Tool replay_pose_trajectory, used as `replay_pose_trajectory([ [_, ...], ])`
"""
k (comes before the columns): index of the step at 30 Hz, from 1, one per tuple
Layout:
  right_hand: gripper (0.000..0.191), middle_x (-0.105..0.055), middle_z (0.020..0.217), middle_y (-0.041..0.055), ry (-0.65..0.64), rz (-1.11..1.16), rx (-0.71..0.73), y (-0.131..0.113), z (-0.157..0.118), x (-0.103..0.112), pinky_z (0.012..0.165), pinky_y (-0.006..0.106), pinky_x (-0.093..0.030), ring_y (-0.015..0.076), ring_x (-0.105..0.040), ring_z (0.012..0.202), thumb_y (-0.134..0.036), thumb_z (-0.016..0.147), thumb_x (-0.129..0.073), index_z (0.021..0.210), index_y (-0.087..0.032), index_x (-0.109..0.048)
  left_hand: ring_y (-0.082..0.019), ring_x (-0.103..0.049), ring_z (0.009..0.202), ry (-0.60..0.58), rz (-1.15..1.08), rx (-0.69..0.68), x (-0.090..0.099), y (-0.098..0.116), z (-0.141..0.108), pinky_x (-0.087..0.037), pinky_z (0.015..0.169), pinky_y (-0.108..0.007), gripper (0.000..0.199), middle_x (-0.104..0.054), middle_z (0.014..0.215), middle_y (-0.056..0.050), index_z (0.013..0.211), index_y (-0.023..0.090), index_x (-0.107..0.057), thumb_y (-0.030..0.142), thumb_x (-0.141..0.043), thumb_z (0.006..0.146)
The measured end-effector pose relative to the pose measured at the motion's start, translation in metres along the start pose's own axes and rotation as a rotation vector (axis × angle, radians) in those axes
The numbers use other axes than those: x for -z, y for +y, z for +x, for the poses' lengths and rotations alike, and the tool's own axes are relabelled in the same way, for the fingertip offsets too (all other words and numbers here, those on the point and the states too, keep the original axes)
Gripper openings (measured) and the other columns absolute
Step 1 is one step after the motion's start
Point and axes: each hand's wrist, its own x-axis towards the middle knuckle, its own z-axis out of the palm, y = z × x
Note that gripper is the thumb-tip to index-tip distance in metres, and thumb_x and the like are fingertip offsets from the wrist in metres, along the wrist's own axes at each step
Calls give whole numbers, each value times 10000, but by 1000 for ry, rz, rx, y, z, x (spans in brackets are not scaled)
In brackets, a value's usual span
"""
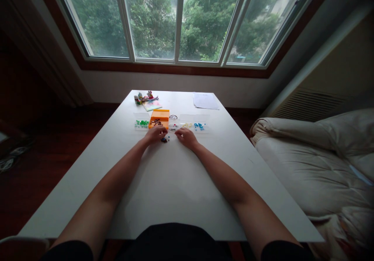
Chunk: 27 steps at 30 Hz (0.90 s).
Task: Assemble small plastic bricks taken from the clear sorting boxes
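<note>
My left hand (157,134) rests at the near edge of an orange box (164,113), its fingers curled together. Just below those fingers lies a small pile of dark pieces (164,140) on the white table. Across a narrow gap my right hand (186,137) is also closed, with thumb and fingertips drawn together toward the left. Whatever either hand pinches is too small to make out. Brown pieces (156,122) lie in the orange box. Behind the hands sits a small clear dish (173,127) with tiny bits in it.
Clear trays hold green pieces (142,123) at left, and yellow pieces (187,125) and blue pieces (200,126) at right. Farther back on the table (163,191) are colourful small figures (149,95), a patterned card (152,105) and paper sheets (205,101). A covered sofa (306,167) stands right.
</note>
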Motion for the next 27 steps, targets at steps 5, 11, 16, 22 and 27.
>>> replay_pose_trajectory([
  [5, 137, -695, 860, 34, 56, 40, -49, 9, 1, 3, 800, 300, -451, 177, -585, 801, -196, 912, -613, 904, -228, -746, -210, -639, 902, -171, 29, -143, 14, 21, -2, -494, 810, -300, 167, -704, 959, -53, 928, 246, -762, 283, -660, 802],
  [11, 135, -699, 855, 32, 49, 50, -37, 12, 0, 1, 787, 287, -444, 170, -585, 790, -190, 908, -612, 891, -221, -742, -210, -640, 878, -219, 64, -165, 9, 28, -5, -480, 797, -291, 153, -709, 936, -47, 905, 248, -763, 257, -639, 815],
  [16, 134, -701, 845, 28, 43, 59, -35, 12, 0, 1, 777, 285, -443, 166, -581, 772, -202, 909, -614, 895, -226, -745, -202, -641, 834, -202, 88, -113, 1, 28, -3, -476, 752, -277, 142, -719, 929, -50, 869, 233, -752, 229, -619, 818],
  [22, 133, -703, 846, 30, 41, 60, -37, 10, 0, 2, 769, 283, -443, 165, -581, 765, -206, 914, -615, 900, -221, -747, -189, -640, 822, -170, 78, -113, 0, 28, -3, -448, 706, -259, 174, -729, 939, -42, 890, 230, -744, 230, -571, 869],
  [27, 128, -705, 846, 27, 39, 62, -40, 10, 0, 2, 779, 274, -441, 160, -584, 771, -189, 909, -624, 893, -217, -748, -173, -627, 789, -234, 79, -144, 5, 29, -4, -432, 669, -243, 160, -717, 927, -37, 922, 220, -745, 247, -611, 839],
])
